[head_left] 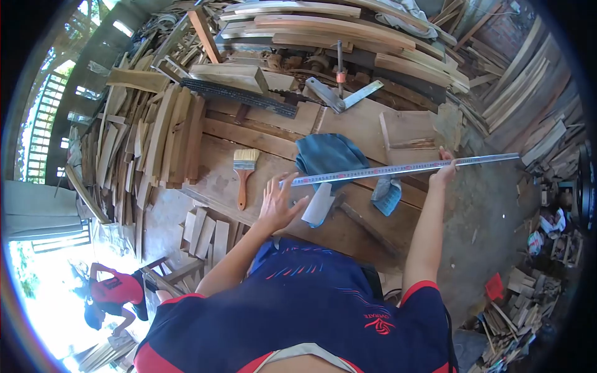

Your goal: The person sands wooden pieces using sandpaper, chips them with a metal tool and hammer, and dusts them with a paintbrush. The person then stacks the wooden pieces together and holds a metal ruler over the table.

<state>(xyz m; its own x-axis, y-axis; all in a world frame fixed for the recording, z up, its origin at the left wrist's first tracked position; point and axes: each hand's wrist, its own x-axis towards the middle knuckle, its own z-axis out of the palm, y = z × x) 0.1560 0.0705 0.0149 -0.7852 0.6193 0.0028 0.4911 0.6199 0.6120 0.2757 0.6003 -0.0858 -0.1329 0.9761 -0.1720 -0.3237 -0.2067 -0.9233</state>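
A long metal ruler [373, 171] stretches across the workbench, over a dark teal cloth [329, 155]. My right hand [444, 168] is closed round the ruler, well in from its far right end. Near the ruler's left end is my left hand [280, 202], its fingers apart and the fingertips by the ruler's end. Below the ruler lie a white and blue piece [318, 205] and a crumpled blue sheet [387, 195]. To the left, a paintbrush [243, 177] with a wooden handle lies on the bench.
Wood strips are stacked at the left [171, 137] and back [336, 28]. A metal square [341, 102] and a black ruler [239, 96] lie towards the back. Another person [115, 291] is at the lower left. A red dustpan [494, 287] is on the right.
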